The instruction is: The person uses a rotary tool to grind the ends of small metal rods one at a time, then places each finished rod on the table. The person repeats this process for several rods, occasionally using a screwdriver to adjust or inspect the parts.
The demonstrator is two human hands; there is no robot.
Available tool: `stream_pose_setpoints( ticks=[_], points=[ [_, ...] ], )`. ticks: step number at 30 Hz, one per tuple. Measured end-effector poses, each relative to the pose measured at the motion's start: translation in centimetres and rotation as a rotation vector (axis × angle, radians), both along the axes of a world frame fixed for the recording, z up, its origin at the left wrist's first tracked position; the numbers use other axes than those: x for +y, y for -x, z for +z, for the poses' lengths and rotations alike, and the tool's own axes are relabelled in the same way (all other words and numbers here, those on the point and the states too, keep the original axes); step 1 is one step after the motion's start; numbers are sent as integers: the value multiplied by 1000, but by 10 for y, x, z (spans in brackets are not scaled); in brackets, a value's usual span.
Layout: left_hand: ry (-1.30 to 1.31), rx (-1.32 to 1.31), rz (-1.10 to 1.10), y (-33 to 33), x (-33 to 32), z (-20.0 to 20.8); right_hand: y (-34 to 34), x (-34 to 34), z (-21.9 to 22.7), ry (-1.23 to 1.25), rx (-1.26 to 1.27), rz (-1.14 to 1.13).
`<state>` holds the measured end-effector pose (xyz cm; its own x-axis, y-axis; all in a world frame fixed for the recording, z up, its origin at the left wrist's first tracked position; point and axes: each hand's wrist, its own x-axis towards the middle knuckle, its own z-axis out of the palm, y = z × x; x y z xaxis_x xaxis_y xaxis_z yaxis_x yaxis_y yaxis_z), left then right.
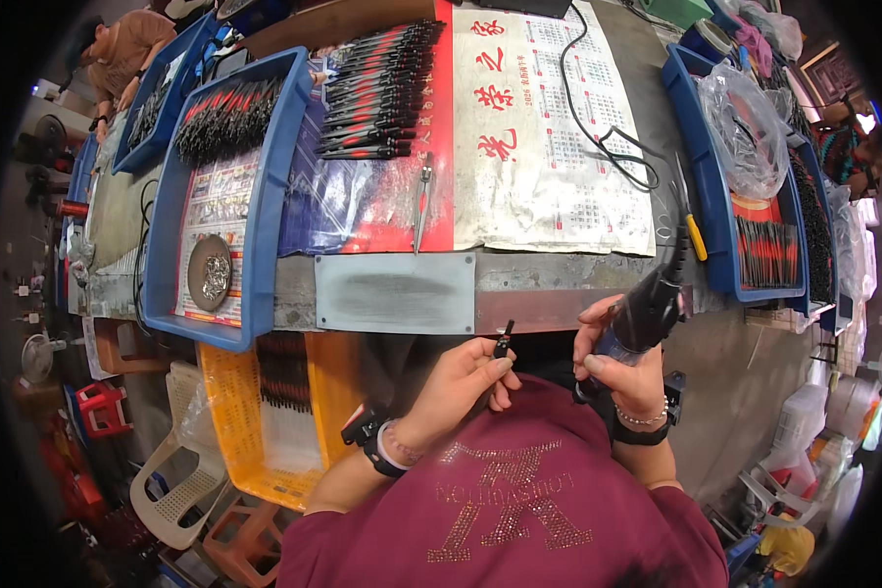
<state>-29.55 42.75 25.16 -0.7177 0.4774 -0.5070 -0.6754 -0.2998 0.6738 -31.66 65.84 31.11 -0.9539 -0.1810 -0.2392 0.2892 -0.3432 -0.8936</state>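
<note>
Between the thumb and fingers of my left hand is a small black part, its narrow tip pointing up. Its kind is too small to tell. My right hand is wrapped round a black electric screwdriver, with a cord at its upper end and its lower end pointing down toward my lap. The two hands are apart, in front of the table's near edge. Just beyond them, a grey metal plate is fixed along that edge. One slim red and grey hand tool lies on the red sheet.
A pile of black and red slim tools lies at the back. Blue trays stand left and right, the left holding a small round dish. A yellow-handled tool lies near the right tray. Below left is a yellow crate.
</note>
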Motion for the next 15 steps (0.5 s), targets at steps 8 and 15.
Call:
stream_pose_setpoints(
  ticks=[8,15],
  points=[
    [-116,-143,86,-1,13,-26,0,-16,-15,-232,-56,76],
    [-454,-424,139,6,12,-40,11,-25,-26,-327,-48,158]
  ],
)
